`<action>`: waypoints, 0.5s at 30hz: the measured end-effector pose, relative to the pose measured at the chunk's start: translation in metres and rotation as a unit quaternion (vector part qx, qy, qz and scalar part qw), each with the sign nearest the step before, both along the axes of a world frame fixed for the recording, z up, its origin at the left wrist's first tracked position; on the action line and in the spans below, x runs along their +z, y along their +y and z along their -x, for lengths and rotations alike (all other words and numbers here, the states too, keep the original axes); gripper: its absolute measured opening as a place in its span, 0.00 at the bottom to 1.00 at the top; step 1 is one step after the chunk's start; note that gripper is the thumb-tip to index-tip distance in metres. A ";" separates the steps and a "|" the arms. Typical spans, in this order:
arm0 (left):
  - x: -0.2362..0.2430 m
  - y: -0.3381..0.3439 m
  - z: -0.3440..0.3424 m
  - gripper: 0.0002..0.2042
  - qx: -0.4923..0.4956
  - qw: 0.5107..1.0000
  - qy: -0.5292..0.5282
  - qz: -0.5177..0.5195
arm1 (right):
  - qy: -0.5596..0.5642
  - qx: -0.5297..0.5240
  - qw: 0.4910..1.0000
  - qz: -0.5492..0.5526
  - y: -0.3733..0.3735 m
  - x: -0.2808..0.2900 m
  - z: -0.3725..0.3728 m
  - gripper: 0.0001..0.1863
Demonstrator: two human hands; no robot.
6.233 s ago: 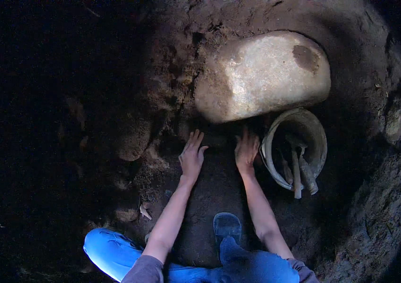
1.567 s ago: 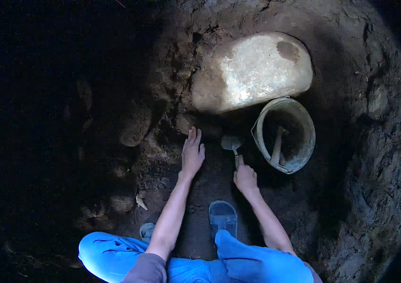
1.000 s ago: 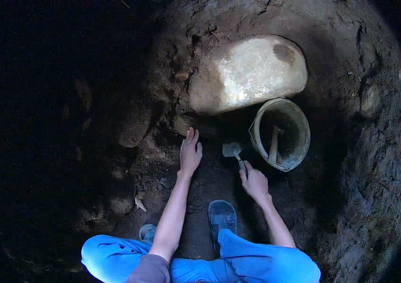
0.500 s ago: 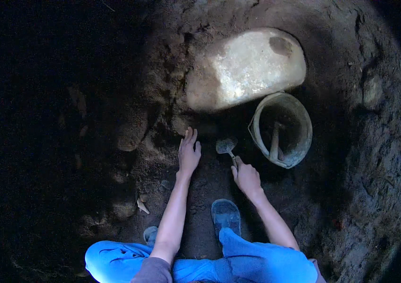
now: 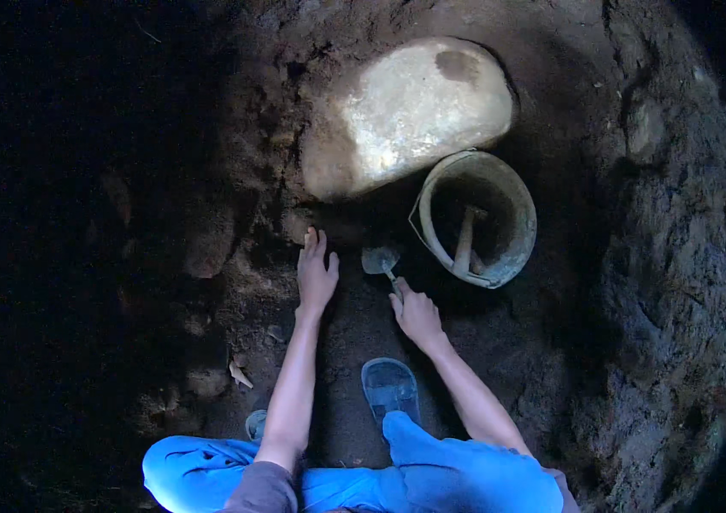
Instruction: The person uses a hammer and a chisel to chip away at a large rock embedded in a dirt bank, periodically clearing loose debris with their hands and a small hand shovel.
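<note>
A trowel [image 5: 379, 260] is being gripped by the right hand [image 5: 420, 316], whose fingers are being closed around the handle; the blade is being pointed away from the body, toward the boulder [image 5: 431, 107], and is lying low over the soil [image 5: 347, 359], between the left hand [image 5: 317, 278] and the bucket [image 5: 526, 224]. Whether the soil is being touched by the blade cannot be told. The left hand is being held open, back upward, fingers extended and thumb apart, with nothing seen to be grasped; its fingertips are being placed near the boulder's lower left end, and contact with the ground beneath cannot be confirmed. The bucket is standing to the right of the trowel, its mouth being turned upward and its rim being overlapped with the boulder's lower edge in this view. A wooden-handled tool [image 5: 464, 244] is being contained in it, the handle leaning on the near rim; its head is being obscured by shadow. The boulder's pale face is being lit brightly, and a dark patch [image 5: 458, 66] is being shown near its upper right end. A pale fragment [image 5: 240, 374] is lying left of the left forearm. A sandal [image 5: 390, 386] is being worn below the trowel, beneath blue trousers [image 5: 474, 472]. The right side is being bounded by a rough earth wall [image 5: 679, 316].
</note>
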State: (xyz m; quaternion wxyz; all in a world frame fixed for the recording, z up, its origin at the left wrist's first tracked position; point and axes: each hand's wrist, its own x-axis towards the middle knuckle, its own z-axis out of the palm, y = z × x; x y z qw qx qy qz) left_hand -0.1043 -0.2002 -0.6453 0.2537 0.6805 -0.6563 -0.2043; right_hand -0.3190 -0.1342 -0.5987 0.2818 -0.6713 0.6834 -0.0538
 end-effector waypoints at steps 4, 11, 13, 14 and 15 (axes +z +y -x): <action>0.001 0.000 0.000 0.26 -0.015 0.999 -0.042 -0.008 | -0.050 -0.014 0.995 -0.086 0.006 0.029 0.010 0.25; 0.007 -0.001 0.001 0.26 -0.067 0.994 -0.091 -0.003 | -0.056 -0.016 0.991 -0.118 0.009 0.044 -0.004 0.25; 0.007 -0.002 0.001 0.26 -0.040 0.997 -0.059 -0.006 | -0.043 -0.025 0.991 -0.127 0.011 0.038 -0.010 0.25; 0.008 0.000 -0.003 0.26 -0.040 0.997 -0.061 -0.007 | -0.045 -0.025 0.990 -0.128 0.016 0.031 -0.012 0.25; 0.010 -0.002 0.001 0.26 -0.041 0.998 -0.051 -0.016 | -0.071 -0.046 0.990 -0.117 0.024 0.019 -0.007 0.25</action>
